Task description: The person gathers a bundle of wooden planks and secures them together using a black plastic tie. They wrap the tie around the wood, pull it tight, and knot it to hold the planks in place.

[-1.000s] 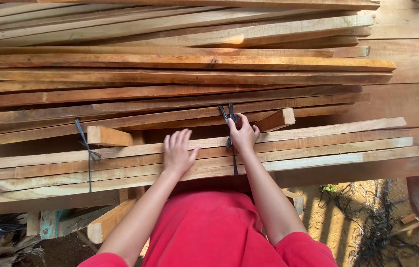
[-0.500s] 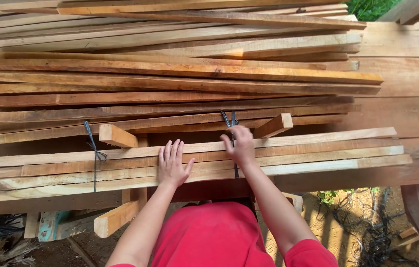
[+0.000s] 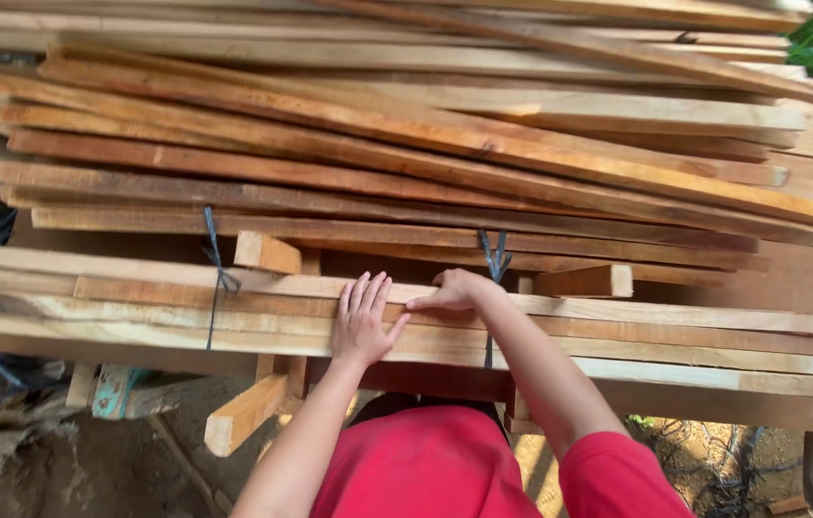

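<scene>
From the head camera, looking down, a bundle of pale wooden slats (image 3: 617,336) lay straight ahead of the person, its long axis running left to right across the view, square to both forearms. It sat at the near edge of a larger stack of reddish planks (image 3: 377,144) heaped behind it and slanting slightly.

The left hand (image 3: 361,321) rested flat on top of the bundle, palm down, fingers spread and pointing away from the body, holding nothing. The right hand (image 3: 454,290) lay just beside it, a little farther from the body, fingers curled over the upper slat close to the dark tie strap (image 3: 494,259) that bound the bundle near its middle. Whether it gripped the strap or only the wood could not be told.

A second dark strap (image 3: 214,269) wrapped the bundle well off to the left, farther from both hands. Of the two, the right hand was nearer the middle strap; the left was between the straps. Short wooden blocks (image 3: 267,253) poked out from under the stack behind the bundle.
</scene>
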